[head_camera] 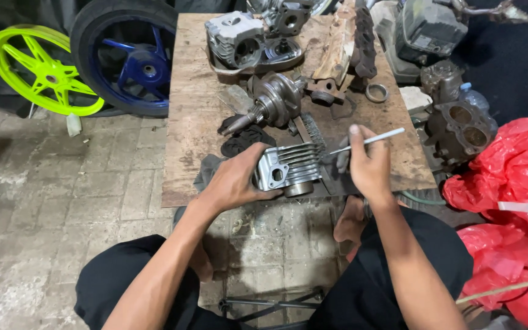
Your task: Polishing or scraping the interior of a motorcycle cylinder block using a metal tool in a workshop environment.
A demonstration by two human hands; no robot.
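I had my left hand (234, 181) wrapped around the end of the silver, finned aluminium engine cylinder block (288, 168), fingers curled over its top and thumb under, pressing it down against the near edge of the worn brown plywood board (194, 122) so it could not rock. My right hand (368, 165) pinched a thin, pale metal rod-like tool (368, 140) between thumb and fingers, its handle end angled up toward the board's right edge and its tip pointed down at the fins on the block's right side; I could not tell whether the tip was actually touching the metal. To do this well, I judged that the block had to stay flat and steady under my left palm, and that the tool had to be worked lightly along a fin gap rather than levered, since thin fins would bend or chip easily. Behind the block, toward the middle of the board, lay a dark greasy steel crankshaft (273, 101), and at the far edge sat a grey cast cylinder head (234, 38). A loose metal ring (376, 93) rested near the right edge, well apart from my hands.
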